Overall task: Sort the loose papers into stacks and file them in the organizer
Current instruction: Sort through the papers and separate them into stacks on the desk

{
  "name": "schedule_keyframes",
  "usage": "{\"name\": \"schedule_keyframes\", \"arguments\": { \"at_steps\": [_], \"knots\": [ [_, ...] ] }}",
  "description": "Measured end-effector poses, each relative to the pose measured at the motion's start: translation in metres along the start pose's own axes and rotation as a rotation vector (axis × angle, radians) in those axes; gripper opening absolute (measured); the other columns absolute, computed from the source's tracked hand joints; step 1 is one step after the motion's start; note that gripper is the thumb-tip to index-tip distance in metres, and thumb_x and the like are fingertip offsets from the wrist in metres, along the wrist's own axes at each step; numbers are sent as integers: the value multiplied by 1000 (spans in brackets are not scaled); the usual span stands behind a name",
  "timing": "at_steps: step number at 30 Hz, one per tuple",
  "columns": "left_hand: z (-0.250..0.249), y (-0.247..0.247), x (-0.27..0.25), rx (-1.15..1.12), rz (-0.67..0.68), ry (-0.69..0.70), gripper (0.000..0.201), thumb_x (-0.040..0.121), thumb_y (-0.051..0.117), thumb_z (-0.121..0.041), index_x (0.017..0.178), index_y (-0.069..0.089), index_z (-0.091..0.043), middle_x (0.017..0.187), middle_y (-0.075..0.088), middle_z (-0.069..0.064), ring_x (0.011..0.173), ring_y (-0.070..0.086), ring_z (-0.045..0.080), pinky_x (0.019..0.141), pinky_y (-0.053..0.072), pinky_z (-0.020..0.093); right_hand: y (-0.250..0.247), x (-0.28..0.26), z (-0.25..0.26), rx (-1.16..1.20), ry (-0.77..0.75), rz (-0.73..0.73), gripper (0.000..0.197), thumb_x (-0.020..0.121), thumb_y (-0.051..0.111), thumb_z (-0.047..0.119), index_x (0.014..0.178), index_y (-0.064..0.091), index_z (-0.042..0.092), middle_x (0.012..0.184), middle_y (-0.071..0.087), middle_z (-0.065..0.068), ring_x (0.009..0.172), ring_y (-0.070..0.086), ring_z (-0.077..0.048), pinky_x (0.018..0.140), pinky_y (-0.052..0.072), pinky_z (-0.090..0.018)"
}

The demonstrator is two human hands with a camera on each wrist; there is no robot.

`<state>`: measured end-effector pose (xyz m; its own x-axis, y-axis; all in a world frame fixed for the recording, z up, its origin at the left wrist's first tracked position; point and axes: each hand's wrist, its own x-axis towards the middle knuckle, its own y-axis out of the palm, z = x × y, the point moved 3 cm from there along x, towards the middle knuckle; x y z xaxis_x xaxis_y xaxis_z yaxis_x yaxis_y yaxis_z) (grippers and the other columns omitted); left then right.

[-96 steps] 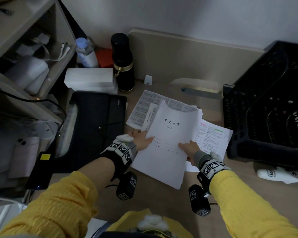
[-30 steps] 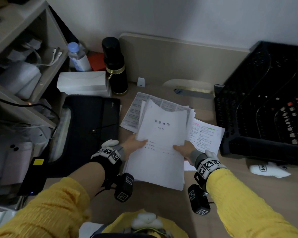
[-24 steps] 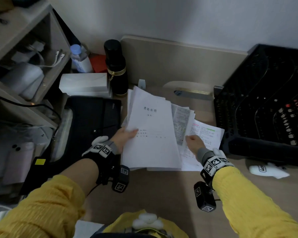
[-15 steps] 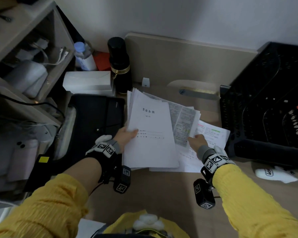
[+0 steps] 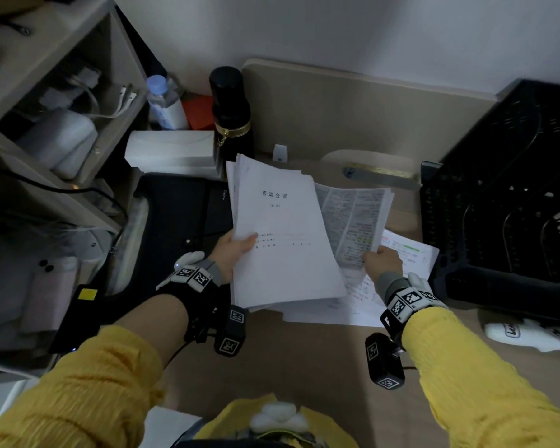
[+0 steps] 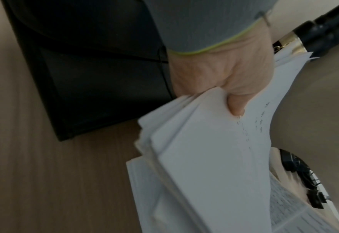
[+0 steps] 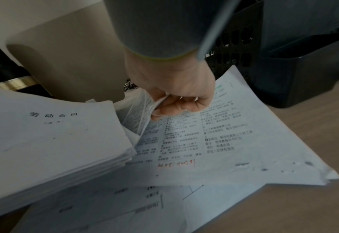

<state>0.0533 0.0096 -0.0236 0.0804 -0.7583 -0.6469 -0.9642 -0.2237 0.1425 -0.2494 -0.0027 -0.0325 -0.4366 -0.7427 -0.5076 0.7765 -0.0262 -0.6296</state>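
My left hand grips the left edge of a thick white stack with a title page, thumb on top, lifted off the desk; the same stack fills the left wrist view below the hand. My right hand pinches the lower corner of several densely printed sheets, raised beside the stack; the right wrist view shows the fingers curled round these sheets. More printed pages lie flat on the desk underneath. The black mesh organizer stands at the right.
A black folder lies left of the papers. Behind it stand a black flask, a white box and a water bottle. A shelf unit fills the left. A white object lies at the front right.
The title-page stack has swung left and up in my left hand. My right hand let go of it and took hold of the printed sheets beside it, lifting them.
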Motion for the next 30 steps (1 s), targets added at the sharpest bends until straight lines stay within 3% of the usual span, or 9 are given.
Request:
{"name": "schedule_keyframes", "arguments": {
  "at_steps": [3, 7, 15, 22, 26, 28, 30],
  "knots": [
    [-5, 0, -6, -5, 1, 46, 41, 92, 60, -7, 132, 52, -4, 121, 61, 16, 90, 63, 23, 89, 52, 44, -13, -9, 2, 45, -23, -62, 29, 88, 48, 13, 110, 65, 4, 108, 66, -19, 94, 61, -36, 86, 52, -40],
    [-2, 3, -12, 22, -35, 66, 41, 93, 59, -4, 133, 50, -2, 123, 60, 15, 93, 62, 27, 95, 48, 46, -32, -20, 6, 70, -61, -182, 30, 92, 43, 12, 111, 64, 3, 100, 64, -19, 80, 53, -32, 70, 44, -34],
    [9, 11, -22, 77, -106, 92, 41, 95, 53, -2, 136, 46, -2, 135, 54, 19, 120, 54, 37, 101, 45, 50, -55, -50, 4, 80, -155, -369, 24, 92, 45, 14, 104, 63, 4, 102, 64, -22, 90, 60, -40, 77, 53, -44],
    [12, 12, -23, 123, -120, 99, 42, 96, 50, -2, 138, 45, -4, 137, 52, 16, 122, 53, 36, 102, 44, 47, -63, -60, -3, 65, -102, -457, 24, 95, 42, 16, 103, 60, 2, 100, 63, -23, 89, 60, -39, 70, 48, -39],
    [12, 11, -21, 141, -135, 102, 42, 96, 50, -2, 138, 45, -5, 137, 53, 17, 121, 53, 36, 103, 44, 50, -69, -64, 1, 48, -94, -509, 18, 94, 39, 13, 90, 52, 1, 89, 57, -21, 87, 60, -40, 65, 43, -37],
    [12, 12, -20, 142, -137, 110, 41, 96, 48, -1, 137, 46, -4, 137, 53, 18, 121, 53, 37, 103, 44, 50, -73, -65, 5, 60, -79, -528, 19, 95, 39, 13, 97, 54, 3, 93, 57, -23, 93, 59, -42, 69, 44, -40],
    [12, 14, -21, 118, -121, 111, 42, 96, 48, 1, 137, 45, -3, 136, 53, 18, 121, 53, 37, 102, 44, 49, -74, -66, 5, 88, -66, -522, 29, 96, 39, 16, 116, 55, 3, 111, 59, -25, 99, 58, -43, 73, 44, -41]
  ]
}}
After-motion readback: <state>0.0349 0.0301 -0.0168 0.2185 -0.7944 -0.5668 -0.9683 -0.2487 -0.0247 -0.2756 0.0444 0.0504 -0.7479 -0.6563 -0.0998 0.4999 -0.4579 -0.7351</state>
